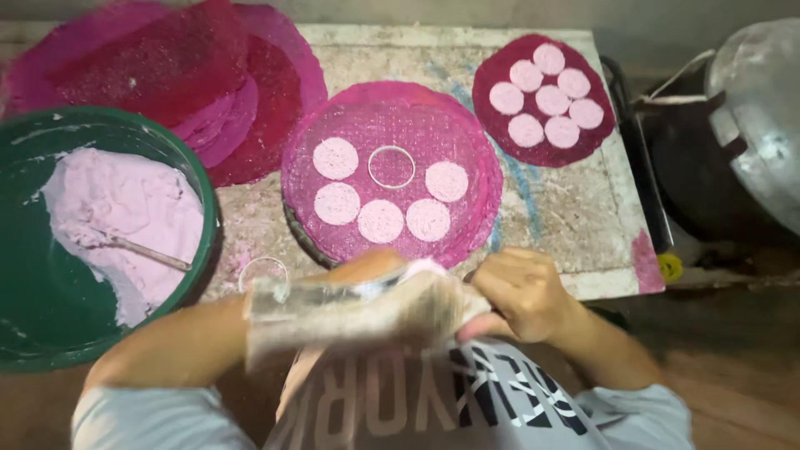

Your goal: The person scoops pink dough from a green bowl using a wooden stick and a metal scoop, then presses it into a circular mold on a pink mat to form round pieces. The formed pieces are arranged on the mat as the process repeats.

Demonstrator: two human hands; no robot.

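Observation:
My left hand (375,271) and my right hand (521,292) are close to my chest, both gripping a long clear plastic bag (333,312) smeared with pale pink paste; the bag is blurred. Ahead of them lies a round pink mesh mat (467,150) with several pale pink paste discs (336,157) and an empty metal ring (392,167) on it. A second dark red mat (492,125) at the far right carries several more discs (552,100).
A green basin (33,275) of pink paste (125,217) with a stick in it stands at the left. A stack of pink and red mats (175,75) lies far left. Another ring (263,273) lies by the basin. A metal pot (758,125) sits right.

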